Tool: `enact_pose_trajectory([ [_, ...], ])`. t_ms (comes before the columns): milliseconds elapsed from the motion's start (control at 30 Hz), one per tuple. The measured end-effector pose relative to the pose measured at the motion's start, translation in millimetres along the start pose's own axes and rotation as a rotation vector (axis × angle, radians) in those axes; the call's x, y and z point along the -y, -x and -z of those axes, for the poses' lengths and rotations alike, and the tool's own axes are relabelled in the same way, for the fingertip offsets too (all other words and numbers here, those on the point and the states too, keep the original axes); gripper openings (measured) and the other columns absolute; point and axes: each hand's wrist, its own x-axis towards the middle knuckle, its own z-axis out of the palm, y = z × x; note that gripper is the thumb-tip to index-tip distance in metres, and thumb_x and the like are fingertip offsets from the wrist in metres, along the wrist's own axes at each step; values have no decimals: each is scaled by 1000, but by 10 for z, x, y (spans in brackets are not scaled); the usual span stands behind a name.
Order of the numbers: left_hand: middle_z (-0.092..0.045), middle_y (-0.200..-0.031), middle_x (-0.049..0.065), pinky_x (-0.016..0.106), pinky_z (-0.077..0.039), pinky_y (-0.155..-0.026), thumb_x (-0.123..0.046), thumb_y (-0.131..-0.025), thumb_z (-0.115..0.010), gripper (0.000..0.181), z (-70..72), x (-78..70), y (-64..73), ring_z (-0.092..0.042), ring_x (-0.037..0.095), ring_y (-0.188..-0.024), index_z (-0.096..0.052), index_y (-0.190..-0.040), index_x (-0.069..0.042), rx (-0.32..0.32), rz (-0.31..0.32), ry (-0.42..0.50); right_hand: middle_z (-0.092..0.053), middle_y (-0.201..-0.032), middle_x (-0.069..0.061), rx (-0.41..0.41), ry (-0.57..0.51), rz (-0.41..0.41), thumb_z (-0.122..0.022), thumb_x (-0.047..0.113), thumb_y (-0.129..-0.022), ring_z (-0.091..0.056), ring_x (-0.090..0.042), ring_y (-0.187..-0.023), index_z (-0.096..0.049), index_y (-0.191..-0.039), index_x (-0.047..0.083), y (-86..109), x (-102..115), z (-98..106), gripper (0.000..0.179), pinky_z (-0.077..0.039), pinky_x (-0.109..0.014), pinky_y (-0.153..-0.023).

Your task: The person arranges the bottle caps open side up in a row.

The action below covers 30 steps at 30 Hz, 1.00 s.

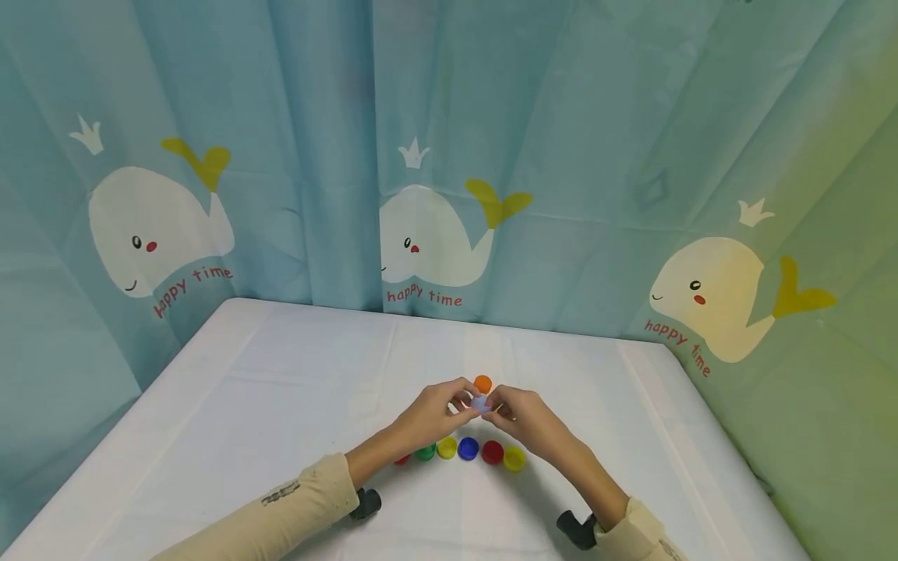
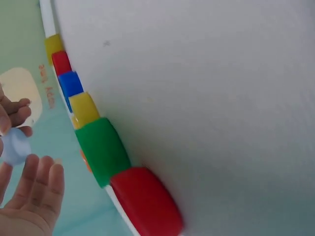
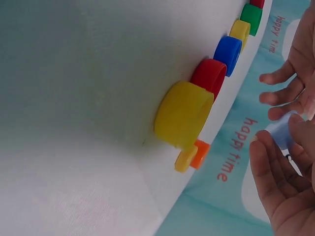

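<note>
A small pale blue round cap (image 1: 480, 403) is held up between the fingertips of both hands, over the white table. My left hand (image 1: 433, 414) pinches it from the left with thumb and fingers. From the right, my right hand (image 1: 531, 422) grips its other side. In the right wrist view, the right thumb and forefinger close on the pale blue cap (image 3: 281, 130); the left fingers reach toward it from above. Just beyond the hands shows an orange cap (image 1: 482, 383). A small yellow piece (image 3: 186, 158) lies beside it in the right wrist view.
Nearer me, a curved row of round caps lies on the white table (image 1: 316, 374): red (image 1: 401, 460), green (image 1: 426, 452), yellow (image 1: 447, 447), blue (image 1: 468, 449), red (image 1: 493, 452) and yellow (image 1: 514, 459). A blue whale-print curtain (image 1: 337, 156) hangs behind.
</note>
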Motion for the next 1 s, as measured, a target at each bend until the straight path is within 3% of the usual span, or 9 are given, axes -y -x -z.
enact_pose_trajectory([
  [333,-63,-111,-3,22,-48,-77,-19,-91,-63,26,-29,-140,45,-59,16,-93,-64,-116,-11,87,-62,-132,-65,-85,0,-6,38,43,-71,4,-83,-62,-9,-71,-62,-86,7,150,-42,75,10,-50,-17,-65],
  [600,-61,-119,-6,27,-41,-96,-22,-93,-58,28,-145,-171,40,-53,7,-114,-65,-119,-14,249,-126,-191,-66,-87,-1,82,25,-50,-69,-2,-81,-65,-15,-73,-64,-88,6,335,-100,129,11,-53,-22,-63],
  [833,-59,-124,-6,25,-40,-97,-21,-94,-56,32,-235,-187,45,-50,6,-117,-61,-124,-13,339,-159,-215,-67,-84,0,137,22,-51,-70,0,-82,-65,-12,-72,-66,-85,8,439,-150,171,9,-52,-21,-63],
  [1000,-57,-127,-2,20,-40,-93,-11,-93,-53,35,-275,-234,17,-51,6,-115,-60,-127,-13,366,-235,-274,-69,-85,-3,171,22,-64,-69,-4,-80,-65,-11,-72,-66,-83,9,494,-152,274,14,-52,-21,-63],
])
